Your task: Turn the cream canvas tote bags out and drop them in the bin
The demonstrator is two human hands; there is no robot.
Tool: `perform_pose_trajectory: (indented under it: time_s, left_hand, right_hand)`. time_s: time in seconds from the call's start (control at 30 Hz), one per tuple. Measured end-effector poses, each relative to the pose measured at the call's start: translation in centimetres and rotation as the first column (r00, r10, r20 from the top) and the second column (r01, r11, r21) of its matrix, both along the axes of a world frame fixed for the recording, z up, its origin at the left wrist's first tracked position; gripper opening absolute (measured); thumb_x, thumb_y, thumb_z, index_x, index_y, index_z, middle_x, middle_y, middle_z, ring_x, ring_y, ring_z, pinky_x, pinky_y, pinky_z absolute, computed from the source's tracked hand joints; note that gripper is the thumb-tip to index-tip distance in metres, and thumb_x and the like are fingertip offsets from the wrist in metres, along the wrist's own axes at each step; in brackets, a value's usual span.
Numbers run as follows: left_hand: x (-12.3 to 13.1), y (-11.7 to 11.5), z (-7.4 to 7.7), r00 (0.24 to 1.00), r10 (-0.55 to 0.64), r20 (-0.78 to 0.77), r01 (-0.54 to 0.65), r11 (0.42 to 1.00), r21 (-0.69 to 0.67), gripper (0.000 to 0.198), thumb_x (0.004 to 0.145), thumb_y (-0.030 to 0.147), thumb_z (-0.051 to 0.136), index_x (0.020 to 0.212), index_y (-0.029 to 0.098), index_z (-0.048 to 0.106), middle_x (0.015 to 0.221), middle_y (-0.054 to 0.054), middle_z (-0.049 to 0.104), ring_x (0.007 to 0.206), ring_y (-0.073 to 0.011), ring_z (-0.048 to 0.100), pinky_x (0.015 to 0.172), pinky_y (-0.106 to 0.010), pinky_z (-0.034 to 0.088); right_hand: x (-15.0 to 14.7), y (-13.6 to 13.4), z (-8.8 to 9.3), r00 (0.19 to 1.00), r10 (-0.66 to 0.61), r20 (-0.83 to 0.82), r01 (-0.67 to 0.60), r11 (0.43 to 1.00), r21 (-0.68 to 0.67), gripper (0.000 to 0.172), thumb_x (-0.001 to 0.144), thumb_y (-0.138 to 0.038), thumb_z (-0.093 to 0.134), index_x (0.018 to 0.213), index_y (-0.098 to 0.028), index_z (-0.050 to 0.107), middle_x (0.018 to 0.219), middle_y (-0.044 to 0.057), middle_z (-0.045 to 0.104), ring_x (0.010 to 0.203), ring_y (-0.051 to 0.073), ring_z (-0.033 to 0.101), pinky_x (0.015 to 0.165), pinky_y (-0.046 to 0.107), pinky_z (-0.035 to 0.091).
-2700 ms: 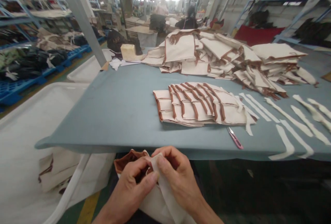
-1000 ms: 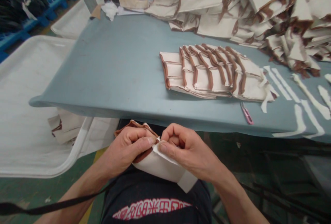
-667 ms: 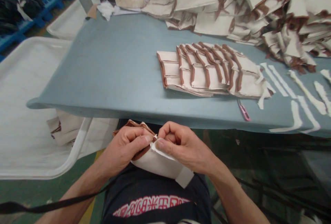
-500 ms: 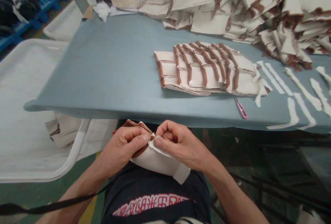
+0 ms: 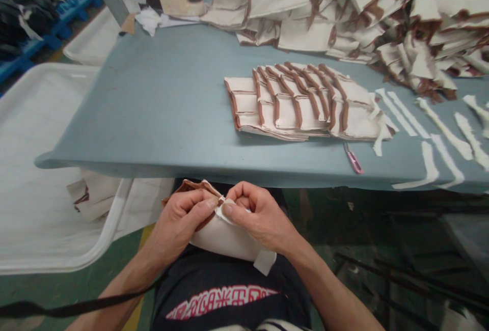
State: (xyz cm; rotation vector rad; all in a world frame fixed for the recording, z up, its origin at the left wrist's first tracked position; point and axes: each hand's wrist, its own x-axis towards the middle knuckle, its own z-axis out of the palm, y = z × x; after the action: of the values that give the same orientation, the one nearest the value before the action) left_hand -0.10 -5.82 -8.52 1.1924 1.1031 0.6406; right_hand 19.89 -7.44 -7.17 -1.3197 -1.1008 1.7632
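- Head view, lower middle of the frame: the cream cloth piece (image 5: pixel 229 244) with brown edging lies over the person's lap, in front of the blue table (image 5: pixel 164 107).
- The step in hand looks like working a white strip (image 5: pixel 220 214) at the edge of that piece.
- The next move probably calls for a firm left pinch and a careful right-hand pull.
- The left hand (image 5: pixel 187 215) is closed, thumb and fingers pinching the cloth edge.
- The right hand (image 5: pixel 255 215), fingers curled, grips the strip just beside the left fingertips.
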Motion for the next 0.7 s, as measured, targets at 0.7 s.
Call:
perform_pose_trajectory:
  time_s: [0.7]
  left_hand:
    - [1.3, -1.1, 3.3, 0.976, -0.004, -0.219, 0.051, 0.977, 0.209, 0.021, 0.089, 0.032, 0.058, 0.078, 0.017, 0.067, 0.069, 0.0, 0.064, 0.059, -0.0142, 0.055, 0.052, -0.022, 0.042]
  right_hand:
    - [-0.9, -1.1, -1.6, 0.997, -0.023, -0.073, 0.027, 0.998, 0.056, 0.043, 0.09, -0.06, 0.072, 0.088, -0.02, 0.057, 0.065, -0.006, 0.049, 0.057, 0.01, 0.037, 0.053, 0.023, 0.027]
